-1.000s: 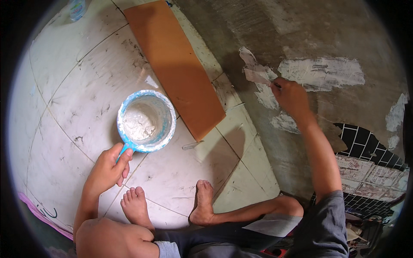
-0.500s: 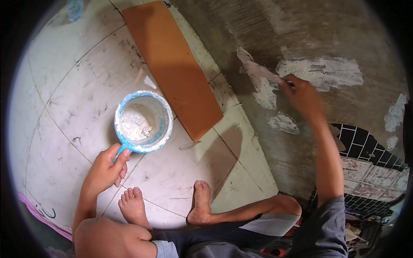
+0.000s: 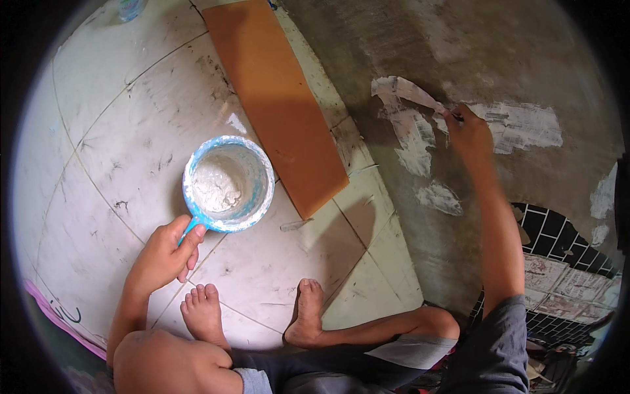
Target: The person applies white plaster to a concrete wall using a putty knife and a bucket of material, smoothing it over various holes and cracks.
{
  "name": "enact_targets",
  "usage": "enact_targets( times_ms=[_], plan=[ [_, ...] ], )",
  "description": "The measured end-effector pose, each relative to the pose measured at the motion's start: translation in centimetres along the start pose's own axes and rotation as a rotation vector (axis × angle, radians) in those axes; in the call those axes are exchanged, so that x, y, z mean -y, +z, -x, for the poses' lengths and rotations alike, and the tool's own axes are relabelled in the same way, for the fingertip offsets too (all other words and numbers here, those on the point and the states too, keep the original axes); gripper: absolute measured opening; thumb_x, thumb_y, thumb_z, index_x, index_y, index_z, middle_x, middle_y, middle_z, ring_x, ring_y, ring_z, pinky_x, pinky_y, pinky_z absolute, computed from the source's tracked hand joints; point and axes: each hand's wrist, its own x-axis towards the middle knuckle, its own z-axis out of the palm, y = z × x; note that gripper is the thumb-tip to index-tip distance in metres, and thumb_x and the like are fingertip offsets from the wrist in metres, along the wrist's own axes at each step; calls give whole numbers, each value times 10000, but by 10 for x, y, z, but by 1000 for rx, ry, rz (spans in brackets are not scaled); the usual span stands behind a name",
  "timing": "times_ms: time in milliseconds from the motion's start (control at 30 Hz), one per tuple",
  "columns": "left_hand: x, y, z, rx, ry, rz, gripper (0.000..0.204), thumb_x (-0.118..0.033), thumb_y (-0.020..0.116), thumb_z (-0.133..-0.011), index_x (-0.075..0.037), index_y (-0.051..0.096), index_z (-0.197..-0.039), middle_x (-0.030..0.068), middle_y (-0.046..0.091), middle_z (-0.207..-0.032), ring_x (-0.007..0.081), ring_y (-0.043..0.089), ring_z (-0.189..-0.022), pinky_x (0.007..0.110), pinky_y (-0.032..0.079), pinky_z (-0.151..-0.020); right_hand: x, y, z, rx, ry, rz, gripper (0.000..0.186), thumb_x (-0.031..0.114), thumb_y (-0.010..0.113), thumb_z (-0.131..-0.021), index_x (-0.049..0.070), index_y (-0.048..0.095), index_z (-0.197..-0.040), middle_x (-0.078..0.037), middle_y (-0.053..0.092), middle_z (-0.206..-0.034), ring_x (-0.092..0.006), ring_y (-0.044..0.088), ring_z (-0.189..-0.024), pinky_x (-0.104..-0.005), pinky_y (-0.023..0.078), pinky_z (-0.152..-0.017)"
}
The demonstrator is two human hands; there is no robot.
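In my left hand (image 3: 167, 257) is the handle of a blue dipper (image 3: 264, 200), its fingers wrapped round it. White putty (image 3: 215, 187) lies inside the dipper and crusts its rim. My right hand (image 3: 474, 136) grips a putty knife (image 3: 415, 93) at the brown-grey wall. The knife's long blade is coated with putty and points left, over the upper end of a fresh white smear (image 3: 413, 148). A broader white patch (image 3: 533, 128) spreads on the wall behind and right of that hand. My fingers partly hide the knife's handle.
An orange-brown board (image 3: 289, 125) lies on the white tiled floor (image 3: 131, 171) along the wall's foot. Black brick-patterned covering (image 3: 554, 230) clings to the wall at right. A clear bottle (image 3: 130, 9) stands far left. My bare feet (image 3: 205, 315) rest on the tiles.
The putty knife has turned to lie flatter across the smear, and its blade now looks curved. The right hand has shifted slightly. The left hand still holds the dipper; the whole view has shifted a little.
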Motion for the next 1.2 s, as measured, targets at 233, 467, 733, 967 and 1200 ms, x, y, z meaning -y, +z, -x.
enact_targets(
  times_ms=[233, 467, 733, 967, 1200],
  plan=[
    [-12, -2, 3, 1, -40, -4, 362, -348, 519, -1073, -17, 544, -929, 52, 570, -572, 106, 513, -418, 275, 410, -422, 41, 20, -15, 32, -99, -107, 374, 414, 627, -967, 73, 708, -1098, -185, 747, -954, -396, 716, -914, -504, 558, -791],
    [-4, -3, -4, 24, -7, -34, 352, -331, 499, -1078, 0, 546, -965, 64, 570, -587, 118, 504, -399, 277, 399, -397, 27, 10, -22, -35, 0, 20, 372, 419, 629, -962, 77, 718, -1079, -181, 745, -953, -386, 714, -921, -495, 555, -786],
    [-9, -4, 1, 25, -11, -16, 309, -296, 498, -1076, -11, 540, -966, 59, 577, -599, 112, 519, -420, 275, 403, -409, 47, 11, -33, 84, -91, -202, 346, 416, 645, -953, 96, 711, -1065, -239, 723, -954, -417, 699, -947, -501, 544, -791],
    [-9, -6, 0, 20, -25, -27, 297, -289, 507, -1073, -19, 534, -952, 60, 577, -592, 115, 518, -413, 276, 401, -411, 31, 7, -34, 1, -8, -130, 314, 367, 669, -952, 95, 701, -1106, -234, 726, -938, -404, 703, -939, -474, 553, -775],
    [-8, -6, 2, 14, -6, -47, 291, -289, 501, -1074, -25, 532, -954, 61, 575, -581, 118, 520, -410, 281, 402, -412, 61, 0, -2, -93, -204, -282, 368, 173, 639, -958, 154, 644, -1325, -208, 676, -1110, -352, 687, -978, -432, 569, -778]
  ],
)
